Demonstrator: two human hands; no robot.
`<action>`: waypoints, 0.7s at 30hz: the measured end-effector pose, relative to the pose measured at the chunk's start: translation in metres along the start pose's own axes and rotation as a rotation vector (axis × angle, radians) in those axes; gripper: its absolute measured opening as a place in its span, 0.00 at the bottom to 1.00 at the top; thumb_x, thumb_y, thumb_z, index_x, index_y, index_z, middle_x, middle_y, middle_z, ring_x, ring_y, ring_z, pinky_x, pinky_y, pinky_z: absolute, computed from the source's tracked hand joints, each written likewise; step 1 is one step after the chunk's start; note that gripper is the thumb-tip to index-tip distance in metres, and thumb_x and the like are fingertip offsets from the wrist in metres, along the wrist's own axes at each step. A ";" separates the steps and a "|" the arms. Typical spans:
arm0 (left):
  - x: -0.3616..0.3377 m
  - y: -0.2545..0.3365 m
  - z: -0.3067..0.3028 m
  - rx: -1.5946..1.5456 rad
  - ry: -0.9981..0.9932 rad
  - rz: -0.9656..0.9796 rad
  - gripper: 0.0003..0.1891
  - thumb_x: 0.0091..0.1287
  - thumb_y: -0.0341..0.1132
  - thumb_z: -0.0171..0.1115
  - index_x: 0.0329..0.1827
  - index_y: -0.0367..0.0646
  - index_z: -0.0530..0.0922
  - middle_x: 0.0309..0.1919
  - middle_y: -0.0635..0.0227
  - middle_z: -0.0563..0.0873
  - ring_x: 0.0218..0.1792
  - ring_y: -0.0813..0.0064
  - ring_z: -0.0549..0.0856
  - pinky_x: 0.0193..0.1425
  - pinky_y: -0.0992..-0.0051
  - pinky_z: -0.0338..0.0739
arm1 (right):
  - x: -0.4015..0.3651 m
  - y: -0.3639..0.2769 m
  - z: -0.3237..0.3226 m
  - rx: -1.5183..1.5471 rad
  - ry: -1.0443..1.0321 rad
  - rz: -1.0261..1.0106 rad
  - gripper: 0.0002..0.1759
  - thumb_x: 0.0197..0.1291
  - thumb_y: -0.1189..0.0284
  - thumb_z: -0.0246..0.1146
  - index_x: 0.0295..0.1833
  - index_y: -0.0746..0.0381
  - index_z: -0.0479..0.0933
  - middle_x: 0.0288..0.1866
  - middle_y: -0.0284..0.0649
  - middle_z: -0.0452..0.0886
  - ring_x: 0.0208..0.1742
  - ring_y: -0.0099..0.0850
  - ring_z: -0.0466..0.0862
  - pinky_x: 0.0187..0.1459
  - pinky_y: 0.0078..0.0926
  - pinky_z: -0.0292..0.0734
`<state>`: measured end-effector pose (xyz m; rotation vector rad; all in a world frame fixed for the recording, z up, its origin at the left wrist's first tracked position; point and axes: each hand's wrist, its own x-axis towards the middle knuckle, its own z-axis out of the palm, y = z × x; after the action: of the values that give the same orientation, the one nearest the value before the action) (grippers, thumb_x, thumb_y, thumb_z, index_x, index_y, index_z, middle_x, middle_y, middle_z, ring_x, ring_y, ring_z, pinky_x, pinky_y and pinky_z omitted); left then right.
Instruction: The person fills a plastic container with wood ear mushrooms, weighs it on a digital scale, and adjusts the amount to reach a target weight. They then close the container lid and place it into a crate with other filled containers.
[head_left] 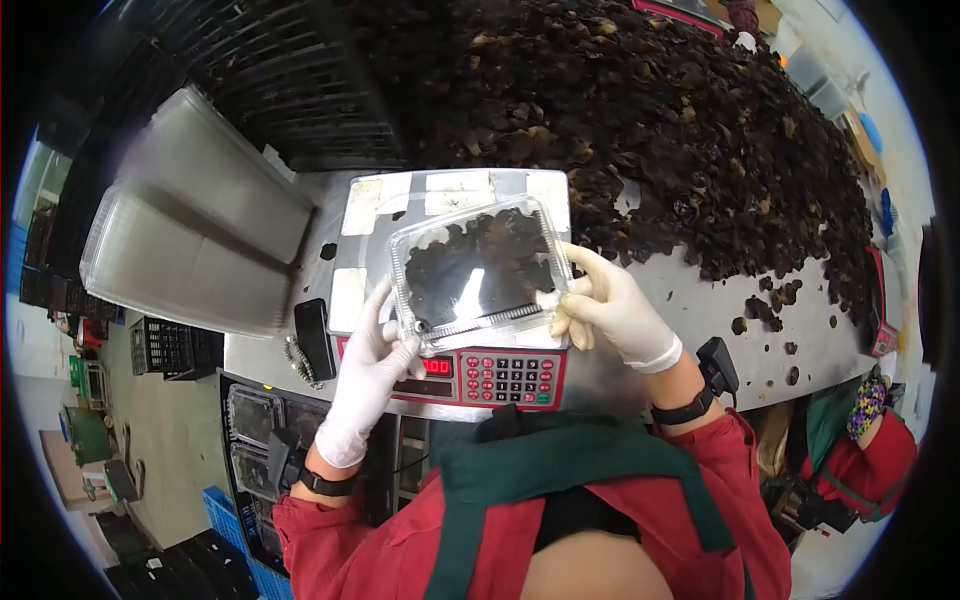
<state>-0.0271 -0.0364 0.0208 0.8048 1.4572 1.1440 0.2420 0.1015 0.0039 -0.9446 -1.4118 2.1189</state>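
A clear plastic box with dark, leafy pieces inside is held slightly tilted above a red digital scale. The lid looks closed over the contents. My left hand, in a white glove, grips the box's lower left corner. At its right side, my right hand, also gloved, pinches the edge. Light patches cover parts of the scale's metal plate, and red digits glow on its display, partly behind my left fingers.
A big heap of dark pieces spreads over the metal table. Stacked clear trays stand at left beside a black crate. A phone lies near the scale. Another person's sleeve shows at right.
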 end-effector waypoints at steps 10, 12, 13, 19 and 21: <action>-0.049 -0.039 0.012 -0.284 0.154 0.103 0.38 0.65 0.19 0.62 0.78 0.40 0.56 0.32 0.71 0.79 0.29 0.81 0.80 0.34 0.81 0.76 | -0.030 0.002 0.032 -0.069 0.089 -0.059 0.37 0.65 0.84 0.54 0.80 0.66 0.53 0.32 0.43 0.84 0.19 0.20 0.76 0.21 0.14 0.69; -0.063 -0.043 0.003 -0.445 0.156 0.120 0.40 0.66 0.24 0.68 0.79 0.39 0.57 0.34 0.71 0.81 0.30 0.82 0.80 0.35 0.82 0.76 | -0.026 -0.004 0.044 -0.099 0.041 -0.060 0.38 0.66 0.84 0.55 0.80 0.66 0.52 0.31 0.44 0.85 0.19 0.19 0.76 0.21 0.13 0.69; -0.073 -0.050 -0.003 -0.483 0.151 0.153 0.40 0.68 0.26 0.67 0.80 0.39 0.55 0.36 0.70 0.81 0.31 0.80 0.79 0.38 0.81 0.74 | -0.023 -0.012 0.058 -0.109 0.020 -0.025 0.38 0.68 0.80 0.57 0.81 0.66 0.51 0.32 0.45 0.85 0.19 0.20 0.76 0.22 0.14 0.70; -0.144 -0.099 -0.045 -0.807 0.514 0.330 0.46 0.63 0.30 0.74 0.80 0.33 0.55 0.33 0.72 0.78 0.32 0.79 0.78 0.40 0.80 0.75 | 0.002 -0.005 0.098 -0.088 -0.476 -0.070 0.45 0.71 0.61 0.64 0.82 0.65 0.48 0.40 0.45 0.85 0.33 0.24 0.81 0.39 0.19 0.78; -0.173 -0.124 -0.063 -0.906 0.726 0.432 0.36 0.69 0.28 0.66 0.78 0.36 0.59 0.35 0.70 0.77 0.36 0.78 0.77 0.40 0.79 0.74 | 0.002 -0.004 0.104 -0.174 -0.424 -0.077 0.44 0.71 0.63 0.63 0.82 0.65 0.48 0.40 0.44 0.84 0.34 0.24 0.81 0.41 0.19 0.78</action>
<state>-0.0406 -0.2488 -0.0414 0.0259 1.0949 2.3492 0.1640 0.0388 0.0335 -0.5014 -1.8265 2.2535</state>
